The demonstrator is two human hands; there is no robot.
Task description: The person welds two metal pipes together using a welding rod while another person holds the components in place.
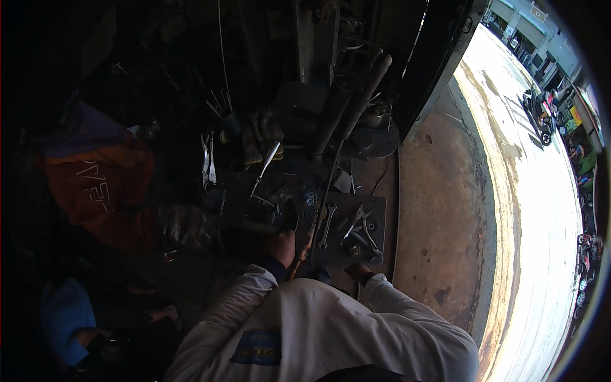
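Observation:
My left hand [280,247] is closed in a fist at the near edge of the dark workbench [344,205]; shadow hides what it grips. Beside it a long dark rod or hose [323,202] runs down to an orange-brown length [301,257]. Lower right, at the bench's near edge, my right hand [360,273] looks curled, its grip too dark to make out. Between and beyond the hands lie a combination wrench [328,226], a silver plier-like tool [354,222] and a curved metal tool [370,230]. Locking pliers [208,160] and another bright tool [266,167] lie farther left.
A person in a red top [95,191] leans in from the left; another in blue [65,318] is lower left. Work gloves [259,137], a can of thin rods [229,124] and a dark upright cylinder [332,114] stand behind. Brown ground [442,204] meets a bright street at right.

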